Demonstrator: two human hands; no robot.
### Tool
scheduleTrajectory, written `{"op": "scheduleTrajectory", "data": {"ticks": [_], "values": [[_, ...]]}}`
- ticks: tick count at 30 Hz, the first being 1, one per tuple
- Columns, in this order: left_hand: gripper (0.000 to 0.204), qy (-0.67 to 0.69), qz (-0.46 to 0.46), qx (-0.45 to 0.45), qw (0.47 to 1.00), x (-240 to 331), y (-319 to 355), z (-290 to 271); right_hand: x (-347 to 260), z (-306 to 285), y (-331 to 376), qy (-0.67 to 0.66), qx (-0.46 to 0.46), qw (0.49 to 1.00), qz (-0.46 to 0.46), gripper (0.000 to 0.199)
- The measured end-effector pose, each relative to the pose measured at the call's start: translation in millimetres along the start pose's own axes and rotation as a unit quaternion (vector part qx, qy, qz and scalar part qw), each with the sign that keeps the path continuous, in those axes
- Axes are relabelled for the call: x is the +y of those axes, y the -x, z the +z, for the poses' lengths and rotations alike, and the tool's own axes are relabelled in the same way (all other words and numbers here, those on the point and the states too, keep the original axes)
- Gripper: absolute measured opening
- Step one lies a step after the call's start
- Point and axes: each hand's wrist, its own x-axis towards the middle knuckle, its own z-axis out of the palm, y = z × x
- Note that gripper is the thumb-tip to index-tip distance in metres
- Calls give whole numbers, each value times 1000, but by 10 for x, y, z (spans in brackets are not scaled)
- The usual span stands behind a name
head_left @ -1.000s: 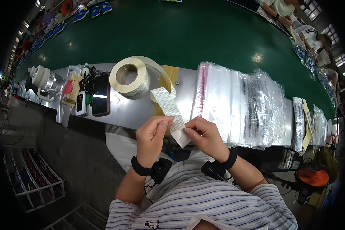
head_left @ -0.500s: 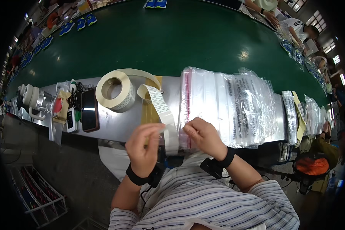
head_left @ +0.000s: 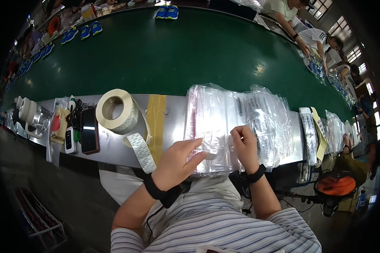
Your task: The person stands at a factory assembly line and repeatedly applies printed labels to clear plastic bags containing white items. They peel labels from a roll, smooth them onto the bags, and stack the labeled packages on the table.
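Observation:
My left hand (head_left: pixel 176 163) reaches over the left side of a stack of clear plastic bags (head_left: pixel 215 109). A small whitish label (head_left: pixel 210 156) sticks out at its thumb tip, with the index finger held apart from the thumb. Over the middle of the bags, my right hand (head_left: pixel 245 147) is closed, fingers curled against the thumb. Whatever it may pinch is too small to make out. To the left, a roll of stickers (head_left: pixel 117 111) stands on the metal ledge, its loose strip (head_left: pixel 142 152) hanging toward the near edge. Both wrists wear black bands.
Brown tape (head_left: pixel 157 116) crosses the ledge. Further left lie a phone (head_left: pixel 88 130), a white device (head_left: pixel 70 141) and a lidded jug (head_left: pixel 31 114). A green belt (head_left: pixel 164 55) carries blue shoes (head_left: pixel 166 12). A fan (head_left: pixel 335 185) stands at right; other people work beyond.
My left hand has moved right, from the sticker strip to over the bags. My right hand has shifted right and turned more upright. The loose strip now lies further left.

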Motion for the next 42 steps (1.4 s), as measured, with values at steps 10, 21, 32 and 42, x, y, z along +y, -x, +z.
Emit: {"op": "scheduleTrajectory", "data": {"ticks": [10,21,32,42], "values": [[39,584,-216,-73,779,-505,-812,508,-62,-185,14,-166,7,981,97,8],[82,680,-304,-67,664,-177,-719,400,-420,11,293,178,-90,954,-225,30],[28,414,-254,388,783,-594,1410,-207,468,-1461,249,-14,286,949,131,19],[21,237,-241,145,930,-964,1295,129,-115,-913,362,320,215,896,-222,41]]}}
